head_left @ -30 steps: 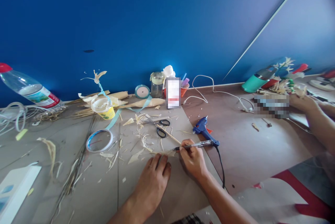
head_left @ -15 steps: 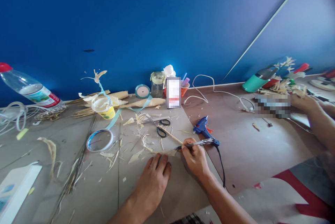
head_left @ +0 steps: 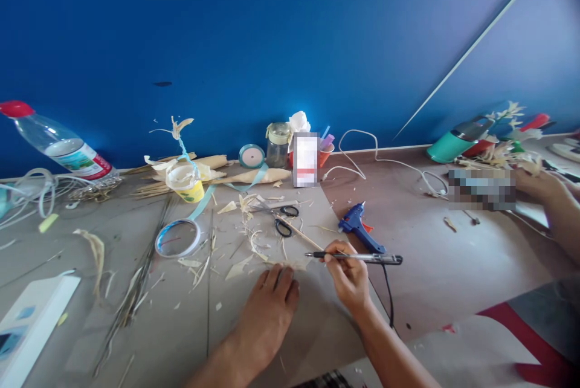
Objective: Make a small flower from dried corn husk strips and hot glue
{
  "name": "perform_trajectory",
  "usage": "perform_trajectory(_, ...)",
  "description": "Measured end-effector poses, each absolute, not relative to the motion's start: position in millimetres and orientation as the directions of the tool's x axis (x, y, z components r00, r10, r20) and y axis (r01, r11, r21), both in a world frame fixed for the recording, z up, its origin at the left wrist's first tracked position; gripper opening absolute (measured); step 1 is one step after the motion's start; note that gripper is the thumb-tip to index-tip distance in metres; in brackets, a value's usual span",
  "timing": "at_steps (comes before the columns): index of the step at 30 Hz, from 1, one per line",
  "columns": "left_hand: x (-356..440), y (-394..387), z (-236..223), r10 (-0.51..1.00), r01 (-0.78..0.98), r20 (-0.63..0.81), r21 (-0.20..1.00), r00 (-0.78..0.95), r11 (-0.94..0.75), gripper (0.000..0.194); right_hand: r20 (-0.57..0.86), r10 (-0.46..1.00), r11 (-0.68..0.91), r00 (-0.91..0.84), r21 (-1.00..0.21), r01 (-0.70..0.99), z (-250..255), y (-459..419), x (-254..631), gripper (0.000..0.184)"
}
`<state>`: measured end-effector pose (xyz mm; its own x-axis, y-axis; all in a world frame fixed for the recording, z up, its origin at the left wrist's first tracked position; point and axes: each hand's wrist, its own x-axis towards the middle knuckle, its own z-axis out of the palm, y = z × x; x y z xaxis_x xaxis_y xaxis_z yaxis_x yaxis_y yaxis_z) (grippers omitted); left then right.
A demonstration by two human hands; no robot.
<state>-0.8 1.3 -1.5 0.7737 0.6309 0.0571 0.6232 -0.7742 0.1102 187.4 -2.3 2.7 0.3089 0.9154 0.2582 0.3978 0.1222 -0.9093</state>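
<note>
My left hand (head_left: 267, 309) lies flat on the grey board (head_left: 290, 327), fingers stretched out and pressing on a pale dried leaf strip (head_left: 281, 266). My right hand (head_left: 348, 276) is closed on a slim black and silver pen (head_left: 357, 256), held level with its tip pointing left just above the strip. Black-handled scissors (head_left: 281, 220) lie among leaf scraps just beyond the hands. A blue glue gun (head_left: 360, 228) rests right behind the right hand, its black cord running toward me.
A tape ring (head_left: 177, 237), a yellow cup (head_left: 185, 182), a tilted water bottle (head_left: 58, 143), a jar (head_left: 277, 145), white cables (head_left: 376, 161) and dried stalks litter the table. Another person's hand (head_left: 544, 185) works at the right by a teal tumbler (head_left: 455, 140).
My right hand lifted the pen off the strip and swung it level, tip now a little above the leaf. The view shifted slightly. The left hand stayed put.
</note>
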Motion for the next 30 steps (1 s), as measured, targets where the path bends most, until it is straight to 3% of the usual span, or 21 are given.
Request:
perform_trajectory(11,-0.5,-1.4,0.4,0.634,0.627,0.081,0.1,0.769,-0.773,0.028,0.291,0.955,0.191,0.063,-0.761,0.619,3.0,-0.5,175.0,0.007)
perform_trajectory(30,-0.7,-0.8,4.4,0.636,0.63,0.092,0.087,0.766,-0.772,0.027,0.253,0.965,0.152,0.064,-0.746,0.649,-1.9,0.0,171.1,0.007)
